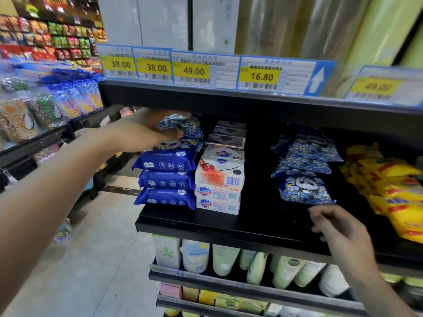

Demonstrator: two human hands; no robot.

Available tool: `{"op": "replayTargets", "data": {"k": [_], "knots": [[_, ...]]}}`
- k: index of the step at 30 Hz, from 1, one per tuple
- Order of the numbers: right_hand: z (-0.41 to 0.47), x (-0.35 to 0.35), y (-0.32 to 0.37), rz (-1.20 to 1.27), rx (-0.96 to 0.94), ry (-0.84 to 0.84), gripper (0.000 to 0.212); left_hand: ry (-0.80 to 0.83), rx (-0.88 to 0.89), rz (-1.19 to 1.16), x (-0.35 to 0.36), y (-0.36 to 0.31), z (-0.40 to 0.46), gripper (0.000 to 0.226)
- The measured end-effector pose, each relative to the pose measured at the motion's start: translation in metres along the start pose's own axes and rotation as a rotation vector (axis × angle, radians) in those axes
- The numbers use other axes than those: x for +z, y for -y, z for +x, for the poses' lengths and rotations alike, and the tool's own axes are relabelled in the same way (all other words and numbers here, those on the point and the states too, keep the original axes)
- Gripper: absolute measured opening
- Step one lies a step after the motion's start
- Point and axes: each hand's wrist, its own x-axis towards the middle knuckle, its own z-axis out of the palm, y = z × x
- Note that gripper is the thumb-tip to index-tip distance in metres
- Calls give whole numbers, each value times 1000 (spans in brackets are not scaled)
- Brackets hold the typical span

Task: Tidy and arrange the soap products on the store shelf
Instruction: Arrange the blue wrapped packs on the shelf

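On black shelf (251,216), stacked soap packs (167,179)

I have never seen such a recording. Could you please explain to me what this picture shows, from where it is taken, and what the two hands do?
A camera worn on a person's head took this single picture, looking forward and down at a black store shelf. No machine is here, only two bare hands. The left hand holds a blue panda soap pack on top of a stack of plain blue packs. Beside the stack stand white soap boxes. The right hand holds nothing, its fingers loosely curled just below another pile of panda packs. Yellow packs lie further right.
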Motion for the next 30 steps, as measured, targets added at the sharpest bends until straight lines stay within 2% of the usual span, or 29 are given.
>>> {"op": "replayTargets", "data": {"k": [3,5,8,10,12,14,17,21,27,30], "knots": [[3,1,5,34,27,-10,23,-63,161,24,17,-23,-27,38],[7,3,8,17,36,-55,18,-86,262,-38,44,-48,-46,36],[19,1,7,-194,-66,-161,7,-59,355,-212,106,-84,-66,33],[33,-4,5,-436,-159,-167,27,0,358,-237,148,-105,-70,33],[49,-9,1,-588,-205,-93,53,46,329,-245,187,-118,-67,36],[65,-14,-2,-635,-177,55,73,57,279,-253,217,-122,-59,36],[82,-21,-9,-632,-57,278,85,32,206,-196,247,-118,-48,36],[93,-26,-18,-683,-87,337,77,-33,163,-69,263,-112,-45,32],[99,-25,-23,-534,-173,296,59,-19,52,-184,261,-113,-41,32],[87,-26,-27,-487,-244,238,53,-64,-46,-336,257,-120,-41,31]]}}
